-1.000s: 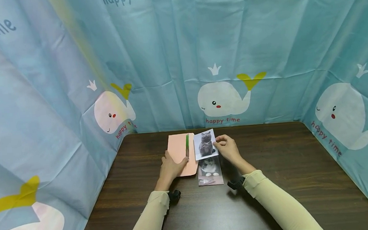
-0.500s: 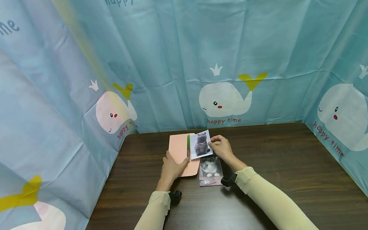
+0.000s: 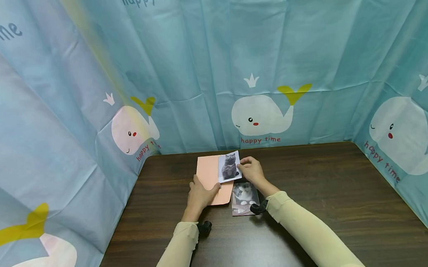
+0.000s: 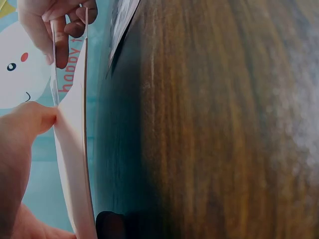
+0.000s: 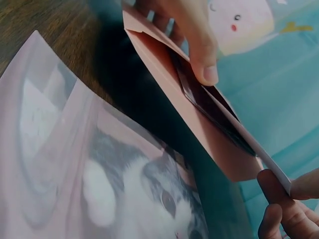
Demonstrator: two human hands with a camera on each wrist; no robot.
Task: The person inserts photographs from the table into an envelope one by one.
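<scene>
My left hand [image 3: 199, 196] grips a pink paper envelope [image 3: 206, 169] by its lower part, thumb on the front face. The envelope's right side gapes, and dark glossy photo edges [image 5: 194, 97] show inside it in the right wrist view. My right hand [image 3: 253, 171] pinches the right edge of a photo card of a grey cat [image 3: 229, 167]. That card's left edge lies at the envelope's mouth, close to my left thumb [image 4: 42, 117]; how far it reaches inside I cannot tell. Below them, a second cat photo [image 3: 244, 194] rests on the table.
The dark wood table [image 3: 316, 209] has its far edge just beyond the envelope. A light blue curtain [image 3: 187, 69] printed with whales surrounds the table at the back and sides. Black wrist straps [image 3: 205, 228] are worn on both arms.
My right hand has moved left with the grey cat photo, whose left part now covers the green and dark strip at the envelope's opening. My left hand keeps its hold on the envelope.
</scene>
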